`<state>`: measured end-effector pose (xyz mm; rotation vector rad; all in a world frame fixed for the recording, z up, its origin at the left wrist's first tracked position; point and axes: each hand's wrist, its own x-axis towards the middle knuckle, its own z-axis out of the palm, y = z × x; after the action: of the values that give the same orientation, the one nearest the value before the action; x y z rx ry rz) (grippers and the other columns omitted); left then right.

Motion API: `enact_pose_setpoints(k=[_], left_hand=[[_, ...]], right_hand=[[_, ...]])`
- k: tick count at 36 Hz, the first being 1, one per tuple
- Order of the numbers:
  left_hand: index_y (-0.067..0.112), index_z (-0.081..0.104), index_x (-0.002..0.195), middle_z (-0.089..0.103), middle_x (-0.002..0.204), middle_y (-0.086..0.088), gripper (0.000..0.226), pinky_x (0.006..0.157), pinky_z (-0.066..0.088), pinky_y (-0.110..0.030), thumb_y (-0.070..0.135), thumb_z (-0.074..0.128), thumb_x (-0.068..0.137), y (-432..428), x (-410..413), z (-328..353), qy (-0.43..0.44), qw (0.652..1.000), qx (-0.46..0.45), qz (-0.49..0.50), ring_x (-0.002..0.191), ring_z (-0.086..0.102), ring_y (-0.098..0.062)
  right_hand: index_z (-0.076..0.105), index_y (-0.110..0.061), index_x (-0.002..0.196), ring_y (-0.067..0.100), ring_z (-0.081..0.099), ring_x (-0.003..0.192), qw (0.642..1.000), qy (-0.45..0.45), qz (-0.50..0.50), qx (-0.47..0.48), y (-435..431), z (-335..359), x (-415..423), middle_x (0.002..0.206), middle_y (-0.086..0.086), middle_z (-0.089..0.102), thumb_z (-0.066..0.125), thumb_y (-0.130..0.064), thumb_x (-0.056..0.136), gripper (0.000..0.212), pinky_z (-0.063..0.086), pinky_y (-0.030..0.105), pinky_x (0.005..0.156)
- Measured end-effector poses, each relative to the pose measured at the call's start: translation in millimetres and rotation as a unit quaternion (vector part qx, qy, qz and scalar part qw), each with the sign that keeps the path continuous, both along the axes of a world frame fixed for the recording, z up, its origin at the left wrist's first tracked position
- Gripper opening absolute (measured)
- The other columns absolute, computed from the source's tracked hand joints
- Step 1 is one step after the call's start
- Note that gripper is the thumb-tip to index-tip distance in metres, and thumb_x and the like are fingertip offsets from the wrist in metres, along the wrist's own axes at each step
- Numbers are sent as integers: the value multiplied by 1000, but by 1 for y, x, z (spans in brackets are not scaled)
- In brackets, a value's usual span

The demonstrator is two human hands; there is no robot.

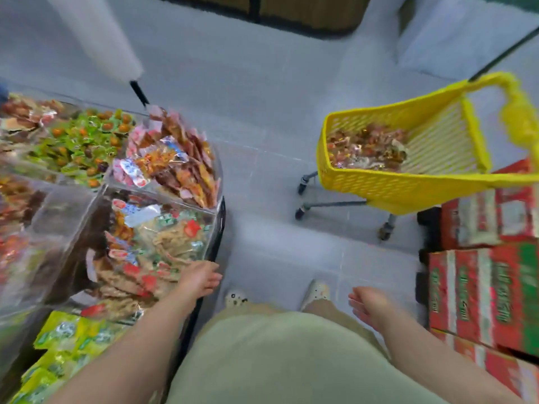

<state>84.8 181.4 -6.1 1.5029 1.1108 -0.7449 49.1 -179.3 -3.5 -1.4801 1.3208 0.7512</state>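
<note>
left hand (201,279): lower centre-left of frame, at the near rim of the clear bin (212,234); fingers loose and fairly straight, nothing pinched that I can see
right hand (368,305): lower right of centre, palm open, fingers spread, empty, above the floor
tan packets (163,246): heaped in that bin, just beside my left hand; none lifted
yellow cart (379,185): right of centre, well apart from both hands
cart load (364,147): low heap of mixed wrapped snacks at one end
done, as I judge: some picking, cart partly filled
left to do: grab tan packets, carry them across to the cart
nearby: red-and-green cartons (481,287) stacked at right edge
</note>
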Motion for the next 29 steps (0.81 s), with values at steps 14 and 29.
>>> enact_pose_setpoints(k=[14, 29], left_hand=[[10, 56, 96, 63, 89, -14, 11, 65, 41, -27, 17, 47, 97, -165, 70, -15, 18, 987, 24, -155, 72, 56, -23], [5, 55, 83, 57, 69, -10, 17, 54, 35, -24, 15, 52, 96, -238, 183, -23, 30, 956, 53, -285, 56, 49, -21]], right_hand=[[51, -14, 78, 13, 52, 64, 1000, 9, -13, -2, -162, 1, 20, 73, 3, 53, 46, -9, 91, 15, 39, 23, 59], [44, -18, 78, 12, 48, 58, 997, 5, -71, 42, -202, -8, 104, 68, 2, 49, 44, -6, 90, 17, 33, 20, 51]])
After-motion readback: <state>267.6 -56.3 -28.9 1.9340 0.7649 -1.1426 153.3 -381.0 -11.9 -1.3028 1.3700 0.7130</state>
